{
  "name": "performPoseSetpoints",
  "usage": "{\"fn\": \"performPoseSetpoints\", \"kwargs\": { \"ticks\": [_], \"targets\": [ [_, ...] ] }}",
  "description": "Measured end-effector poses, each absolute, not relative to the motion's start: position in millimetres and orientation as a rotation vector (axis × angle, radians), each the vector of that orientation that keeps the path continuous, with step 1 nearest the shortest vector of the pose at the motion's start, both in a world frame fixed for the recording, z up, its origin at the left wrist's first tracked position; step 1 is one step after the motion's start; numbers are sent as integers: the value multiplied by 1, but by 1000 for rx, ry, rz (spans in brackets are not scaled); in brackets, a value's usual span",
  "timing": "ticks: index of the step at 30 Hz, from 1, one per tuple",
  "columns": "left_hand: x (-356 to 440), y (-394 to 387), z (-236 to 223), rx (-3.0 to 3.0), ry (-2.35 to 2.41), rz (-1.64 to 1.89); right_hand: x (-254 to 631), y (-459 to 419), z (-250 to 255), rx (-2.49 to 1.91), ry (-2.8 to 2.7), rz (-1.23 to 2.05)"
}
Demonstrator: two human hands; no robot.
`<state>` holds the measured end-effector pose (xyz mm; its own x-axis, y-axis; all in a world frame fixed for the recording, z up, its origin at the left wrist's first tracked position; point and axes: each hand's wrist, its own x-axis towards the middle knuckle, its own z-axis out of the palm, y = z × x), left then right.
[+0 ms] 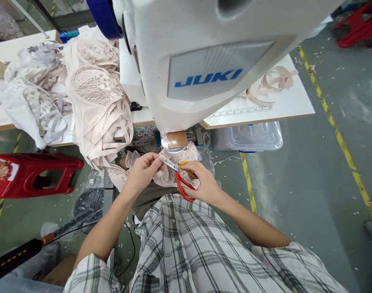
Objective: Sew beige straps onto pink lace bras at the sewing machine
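Rt fingers (190, 165) grip red/ylw scissors (175, 167)

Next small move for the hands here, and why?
I'd probably ease the left hand slightly back before any snip: the right hand grips the scissors, and their blade tips reach the left hand's pinched fingertips, over pale lace fabric. What those fingertips pinch is too small to tell.

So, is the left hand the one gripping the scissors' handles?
No, the right hand grips the red-and-yellow-handled scissors.
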<state>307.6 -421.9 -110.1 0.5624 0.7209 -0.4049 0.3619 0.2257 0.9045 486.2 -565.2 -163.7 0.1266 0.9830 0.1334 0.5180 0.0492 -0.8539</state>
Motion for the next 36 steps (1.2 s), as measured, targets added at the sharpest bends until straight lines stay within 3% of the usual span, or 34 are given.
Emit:
{"fn": "performPoseSetpoints", "kwargs": {
  "ticks": [20,31,36],
  "targets": [
    [302,-415,-98,1536,1105,248,480,-548,-167,-1603,-1446,810],
    [304,-414,-102,1514,1103,382,483,-564,-170,-1666,-1347,823],
    [296,-409,-108,1941,1081,509,511,-584,-178,-1680,-1469,768]
  ]
}}
